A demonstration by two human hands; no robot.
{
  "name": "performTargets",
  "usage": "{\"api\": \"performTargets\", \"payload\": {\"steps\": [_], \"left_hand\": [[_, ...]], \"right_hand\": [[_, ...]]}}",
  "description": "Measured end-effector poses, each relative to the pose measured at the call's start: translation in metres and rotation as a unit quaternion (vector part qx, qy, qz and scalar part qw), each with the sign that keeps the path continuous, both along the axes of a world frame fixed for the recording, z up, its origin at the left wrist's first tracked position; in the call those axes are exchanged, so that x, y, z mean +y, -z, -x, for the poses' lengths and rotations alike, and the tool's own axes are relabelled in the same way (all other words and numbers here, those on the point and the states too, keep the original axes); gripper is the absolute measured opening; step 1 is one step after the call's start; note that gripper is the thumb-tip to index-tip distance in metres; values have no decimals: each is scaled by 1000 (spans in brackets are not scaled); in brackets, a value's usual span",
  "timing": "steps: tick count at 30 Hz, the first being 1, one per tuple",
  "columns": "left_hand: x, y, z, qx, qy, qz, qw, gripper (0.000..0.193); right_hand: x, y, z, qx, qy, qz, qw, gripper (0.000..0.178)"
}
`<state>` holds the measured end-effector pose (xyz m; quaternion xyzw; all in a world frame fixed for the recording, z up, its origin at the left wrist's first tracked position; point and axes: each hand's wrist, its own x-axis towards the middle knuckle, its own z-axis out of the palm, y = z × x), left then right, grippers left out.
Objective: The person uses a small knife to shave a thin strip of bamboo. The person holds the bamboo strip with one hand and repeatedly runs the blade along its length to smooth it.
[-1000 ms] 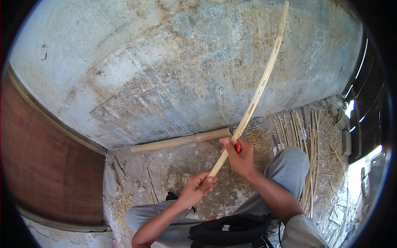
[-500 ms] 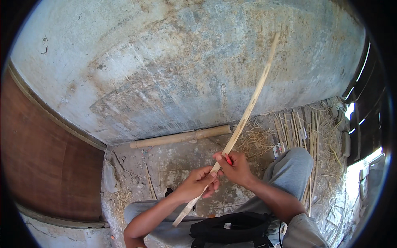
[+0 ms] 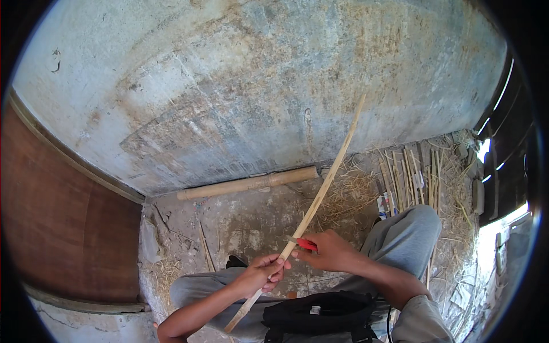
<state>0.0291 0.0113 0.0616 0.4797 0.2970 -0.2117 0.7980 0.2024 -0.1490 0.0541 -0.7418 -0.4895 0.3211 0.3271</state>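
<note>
A long pale bamboo strip (image 3: 321, 193) slants across the middle, its thin far end rising in front of the wall and its near end over my lap. My left hand (image 3: 262, 275) is closed round its lower part. Just above that grip, my right hand (image 3: 327, 250) holds a small red-handled knife (image 3: 307, 244). The short grey blade lies across the strip and touches it. Part of the knife's handle is hidden by my right fingers.
A thick bamboo pole (image 3: 246, 187) lies along the foot of the stained wall (image 3: 229, 103). Several bamboo strips (image 3: 405, 177) lie on the right, beside curly shavings (image 3: 350, 197). A brown wooden panel (image 3: 68, 217) stands left. A black bag (image 3: 320, 311) rests at my lap.
The strip has come down and toward me, its far end now lower. My left hand has moved down and left with it. My right hand has lowered, uncovering more of the red-handled knife.
</note>
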Motion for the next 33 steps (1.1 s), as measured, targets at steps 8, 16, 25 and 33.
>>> {"api": "performTargets", "payload": {"steps": [8, 16, 25, 33], "left_hand": [[0, 6, 6, 5, -13, -18, 1000, 27], [-2, 9, 12, -4, 14, -90, 996, 30], [41, -25, 68, -121, 150, -440, 877, 29], [58, -155, 74, -109, 243, -816, 514, 5]], "right_hand": [[6, 12, 4, 3, 102, -68, 992, 43], [0, 4, -5, 7, 120, -28, 992, 39], [-23, -14, -61, -244, 157, -192, 937, 30], [-10, 7, -37, -166, -38, -123, 978, 34]]}}
